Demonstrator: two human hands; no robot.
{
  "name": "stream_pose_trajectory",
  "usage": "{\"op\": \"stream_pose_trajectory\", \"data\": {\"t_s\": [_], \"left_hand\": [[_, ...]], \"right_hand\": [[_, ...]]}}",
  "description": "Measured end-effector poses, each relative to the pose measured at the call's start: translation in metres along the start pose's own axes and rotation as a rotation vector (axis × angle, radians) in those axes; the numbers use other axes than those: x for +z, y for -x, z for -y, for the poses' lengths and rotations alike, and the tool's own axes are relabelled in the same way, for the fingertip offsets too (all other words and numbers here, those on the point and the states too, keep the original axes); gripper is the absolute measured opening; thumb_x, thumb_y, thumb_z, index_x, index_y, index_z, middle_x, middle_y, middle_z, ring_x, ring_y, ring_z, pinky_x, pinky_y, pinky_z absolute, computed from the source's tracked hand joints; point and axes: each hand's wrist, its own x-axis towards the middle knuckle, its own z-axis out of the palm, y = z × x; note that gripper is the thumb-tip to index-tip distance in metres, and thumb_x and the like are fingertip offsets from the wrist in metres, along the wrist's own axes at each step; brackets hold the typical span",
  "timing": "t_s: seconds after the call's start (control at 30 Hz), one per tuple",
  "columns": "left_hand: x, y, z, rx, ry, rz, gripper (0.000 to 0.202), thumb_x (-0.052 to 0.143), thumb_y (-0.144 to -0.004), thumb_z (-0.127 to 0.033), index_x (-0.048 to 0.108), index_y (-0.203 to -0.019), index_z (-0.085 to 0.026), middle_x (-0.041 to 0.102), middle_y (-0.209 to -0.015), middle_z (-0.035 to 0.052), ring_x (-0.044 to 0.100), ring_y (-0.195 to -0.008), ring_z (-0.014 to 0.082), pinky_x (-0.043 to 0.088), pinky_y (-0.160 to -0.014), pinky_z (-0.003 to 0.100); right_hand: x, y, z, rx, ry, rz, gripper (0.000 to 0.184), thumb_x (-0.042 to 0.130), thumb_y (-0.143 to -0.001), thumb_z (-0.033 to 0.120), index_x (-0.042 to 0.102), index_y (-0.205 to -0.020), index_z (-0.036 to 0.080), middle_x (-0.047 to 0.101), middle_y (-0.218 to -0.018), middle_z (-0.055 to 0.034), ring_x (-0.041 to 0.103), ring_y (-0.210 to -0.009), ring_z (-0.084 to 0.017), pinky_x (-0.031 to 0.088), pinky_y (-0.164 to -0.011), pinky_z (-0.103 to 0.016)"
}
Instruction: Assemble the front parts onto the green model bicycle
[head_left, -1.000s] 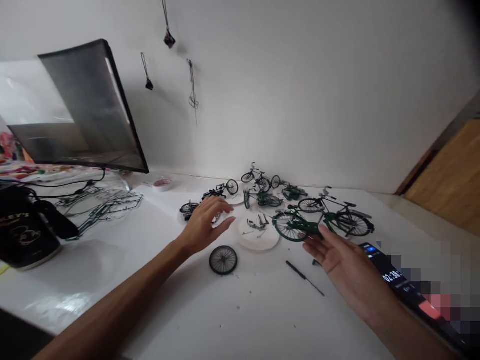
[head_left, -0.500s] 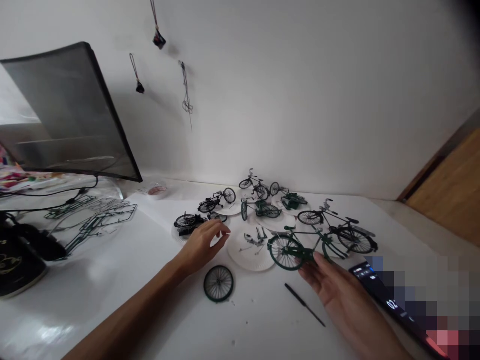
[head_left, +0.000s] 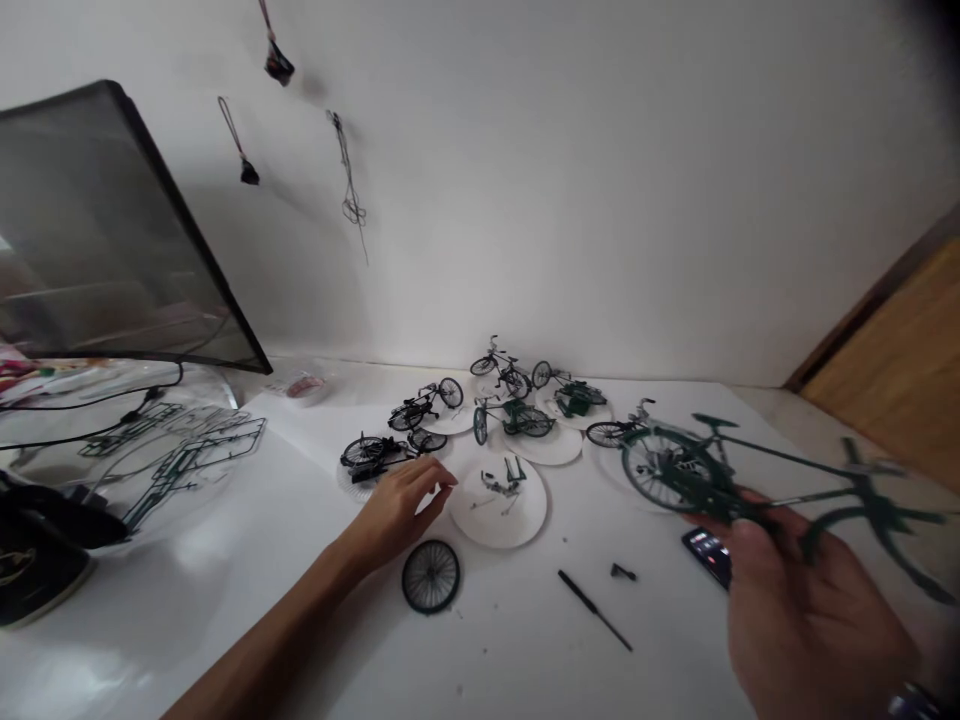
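My right hand (head_left: 810, 590) is wrapped round the lower frame of a green model bicycle (head_left: 709, 490), raised above the table at the right. The bicycle has a rear wheel; its front fork shows no wheel. My left hand (head_left: 401, 505) rests by the near white plate (head_left: 466, 525), thumb and index finger pinched together; anything between their tips is too small to make out. Small metal parts (head_left: 510, 487) lie on that plate. Just below my left hand is a loose spoked wheel (head_left: 430, 576). A thin black screwdriver (head_left: 595, 609) and a small black part (head_left: 623, 573) lie nearer me.
Several model bicycles (head_left: 517, 418) stand or lie on plates towards the wall. A phone (head_left: 706, 556) is partly hidden behind my right hand. Green part frames (head_left: 191, 455), a black object (head_left: 45, 560) and a monitor (head_left: 127, 240) occupy the left.
My right hand has lifted the green bicycle up and to the right, turning it so its fork points right. The small black part is now uncovered. The left hand has barely moved.
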Motion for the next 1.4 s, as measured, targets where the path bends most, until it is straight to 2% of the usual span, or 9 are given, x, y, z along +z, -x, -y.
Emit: {"op": "stream_pose_trajectory", "data": {"t_s": [0.1, 0.27, 0.43, 0.57, 0.73, 0.9, 1.03, 1.2, 1.4], "left_hand": [[0.001, -0.001, -0.011, 0.021, 0.005, 0.039, 0.015, 0.047, -0.099, -0.018, 0.06, -0.106, -0.016, 0.064, -0.096, 0.0085, 0.059, -0.085, 0.0166, 0.049, -0.076, 0.03], [0.019, -0.021, -0.054, 0.175, 0.001, 0.273, 0.016, 0.048, -0.099, -0.019, 0.062, -0.105, -0.015, 0.067, -0.101, 0.0087, 0.063, -0.095, 0.0192, 0.051, -0.087, 0.034], [0.081, -0.061, -0.119, 0.259, -0.167, 0.361, 0.016, 0.051, -0.097, -0.023, 0.059, -0.106, -0.013, 0.065, -0.101, 0.0102, 0.061, -0.097, 0.024, 0.052, -0.084, 0.037], [0.118, -0.08, -0.139, 0.333, -0.235, 0.421, 0.008, 0.053, -0.093, -0.015, 0.061, -0.093, -0.013, 0.063, -0.095, 0.0107, 0.061, -0.091, 0.0255, 0.052, -0.074, 0.038], [0.075, -0.063, -0.122, 0.288, -0.16, 0.386, 0.015, 0.047, -0.096, -0.01, 0.062, -0.097, -0.014, 0.065, -0.096, 0.0085, 0.064, -0.087, 0.0198, 0.053, -0.076, 0.032], [0.018, -0.047, -0.099, 0.115, 0.345, 0.102, 0.016, 0.052, -0.099, -0.02, 0.064, -0.11, -0.018, 0.066, -0.108, 0.008, 0.065, -0.095, 0.0156, 0.054, -0.082, 0.028], [0.02, -0.038, -0.09, 0.079, 0.386, 0.041, 0.017, 0.052, -0.099, -0.021, 0.066, -0.109, -0.017, 0.067, -0.108, 0.0099, 0.065, -0.095, 0.0183, 0.054, -0.081, 0.031], [0.026, -0.022, -0.09, -0.078, 0.355, 0.005, 0.014, 0.06, -0.095, -0.019, 0.064, -0.108, -0.02, 0.07, -0.101, 0.0062, 0.066, -0.092, 0.0183, 0.054, -0.078, 0.03], [0.016, -0.025, -0.091, 0.115, 0.189, 0.045, 0.015, 0.053, -0.099, -0.022, 0.067, -0.099, -0.018, 0.072, -0.098, 0.0064, 0.065, -0.092, 0.0187, 0.05, -0.082, 0.034]], "right_hand": [[-0.005, -0.006, 0.004, -0.134, -0.118, -0.136, 0.041, 0.073, -0.08, 0.046, 0.066, -0.107, 0.016, 0.072, -0.103, -0.0135, 0.071, -0.082, -0.025, 0.056, -0.08, -0.043], [-0.002, -0.005, 0.001, -0.103, -0.204, -0.049, 0.032, 0.074, -0.081, 0.04, 0.066, -0.106, 0.021, 0.069, -0.115, -0.0107, 0.066, -0.105, -0.028, 0.051, -0.093, -0.042], [0.005, -0.007, -0.015, 0.052, -0.305, 0.056, 0.035, 0.078, -0.078, 0.037, 0.065, -0.105, 0.02, 0.068, -0.118, -0.0096, 0.071, -0.089, -0.022, 0.054, -0.089, -0.037], [0.011, -0.014, -0.032, 0.349, -0.412, 0.253, 0.037, 0.081, -0.075, 0.038, 0.068, -0.106, 0.022, 0.069, -0.114, -0.0026, 0.072, -0.083, -0.016, 0.057, -0.086, -0.032], [0.016, -0.009, -0.033, 0.538, -0.611, 0.391, 0.031, 0.086, -0.07, 0.033, 0.074, -0.096, 0.021, 0.07, -0.109, 0.0003, 0.069, -0.096, -0.016, 0.056, -0.097, -0.034], [0.019, 0.017, -0.021, 0.676, -0.587, 0.646, 0.026, 0.083, -0.073, 0.033, 0.076, -0.094, 0.019, 0.074, -0.102, -0.0029, 0.069, -0.096, -0.017, 0.054, -0.098, -0.034], [0.024, 0.036, -0.016, 0.768, -0.553, 0.846, 0.025, 0.081, -0.077, 0.031, 0.076, -0.097, 0.018, 0.074, -0.102, -0.0049, 0.07, -0.094, -0.017, 0.055, -0.096, -0.037], [0.026, 0.044, -0.015, 0.752, -0.493, 0.92, 0.023, 0.08, -0.076, 0.029, 0.076, -0.096, 0.018, 0.073, -0.101, -0.0051, 0.069, -0.097, -0.02, 0.056, -0.095, -0.04], [0.025, 0.045, -0.015, 0.713, -0.46, 0.946, 0.022, 0.079, -0.077, 0.029, 0.075, -0.095, 0.019, 0.071, -0.102, -0.004, 0.067, -0.095, -0.018, 0.057, -0.094, -0.041]]}}
